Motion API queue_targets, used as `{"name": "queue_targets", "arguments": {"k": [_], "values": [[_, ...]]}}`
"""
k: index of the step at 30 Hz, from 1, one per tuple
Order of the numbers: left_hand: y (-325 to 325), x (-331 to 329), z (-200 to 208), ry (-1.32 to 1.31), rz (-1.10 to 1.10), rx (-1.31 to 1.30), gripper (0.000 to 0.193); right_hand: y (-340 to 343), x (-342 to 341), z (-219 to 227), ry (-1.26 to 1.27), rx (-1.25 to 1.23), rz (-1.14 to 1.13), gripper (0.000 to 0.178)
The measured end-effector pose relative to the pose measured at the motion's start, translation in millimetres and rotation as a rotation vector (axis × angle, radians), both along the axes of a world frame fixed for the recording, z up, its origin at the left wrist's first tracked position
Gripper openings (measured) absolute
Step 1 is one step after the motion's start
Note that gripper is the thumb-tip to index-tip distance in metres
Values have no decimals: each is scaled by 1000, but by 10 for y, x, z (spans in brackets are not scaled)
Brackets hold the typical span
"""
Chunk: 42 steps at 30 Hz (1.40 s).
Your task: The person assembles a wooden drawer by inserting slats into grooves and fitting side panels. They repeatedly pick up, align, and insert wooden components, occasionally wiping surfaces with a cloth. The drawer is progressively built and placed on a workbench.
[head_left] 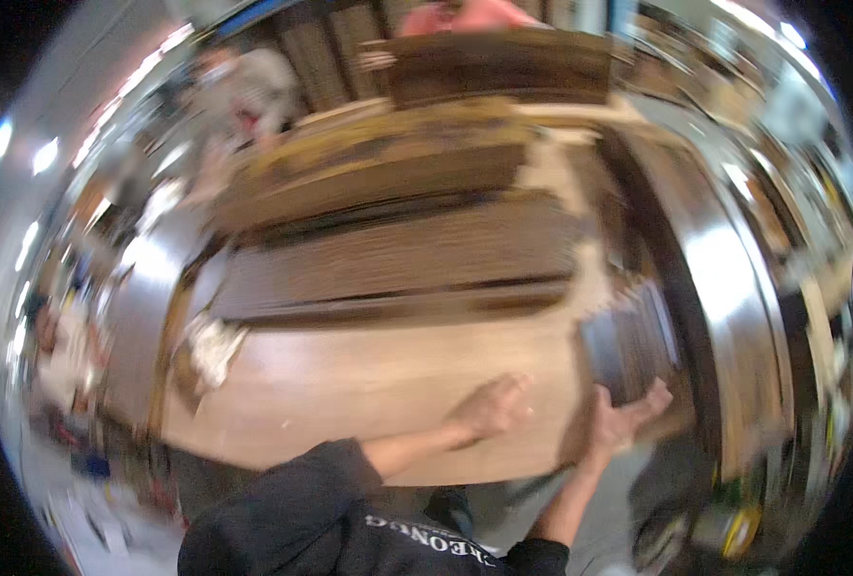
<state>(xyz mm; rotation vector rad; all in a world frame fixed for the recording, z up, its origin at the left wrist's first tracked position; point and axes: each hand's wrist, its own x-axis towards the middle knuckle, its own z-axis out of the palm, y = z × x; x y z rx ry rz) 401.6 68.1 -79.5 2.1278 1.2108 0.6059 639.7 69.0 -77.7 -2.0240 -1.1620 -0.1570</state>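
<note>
My left hand (494,407) is over the pale wooden tabletop (398,370), blurred by motion, and its fingers cannot be made out clearly. Just to the right, my right hand (623,419) has thumb and fingers apart at the near end of a stack of dark boards (628,336). Whether it touches that stack is unclear. Beyond my hands, a wide dark brown wooden board (398,254) lies across the table. Behind it is a thick brown wooden piece (379,178) with a yellowish, patchy top.
A crumpled white cloth (213,350) lies at the table's left. Long dark wooden pieces (671,250) run along the right side. Across the table, a person in a pink top (465,15) is behind a dark panel (503,69). Another blurred person (254,86) is at far left.
</note>
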Motion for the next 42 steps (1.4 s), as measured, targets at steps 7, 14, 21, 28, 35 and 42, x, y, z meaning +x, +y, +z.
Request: {"name": "queue_targets", "arguments": {"k": [7, 14, 21, 28, 35, 42], "values": [[-600, -1057, -33, 9, 86, 118, 52, 864, 247, -394, -227, 219, 31, 91], [-743, -3847, 439, -280, 1040, 376, 32, 221, -1053, -144, -389, 169, -44, 82], [-303, -6299, 516, 509, 1379, 176, 75, -652, -2904, -496, -82, 4, 614, 59], [-244, -7205, 382, 283, 934, -106, 91, -952, -3701, -133, -70, -127, 779, 67], [-139, -7117, 845, 395, 1141, -243, 91, -1000, -3716, -135, -56, -189, 748, 61], [-38, -7418, 757, 242, 1362, -150, 91, -894, -3770, -143, -102, -194, 729, 59]]}}
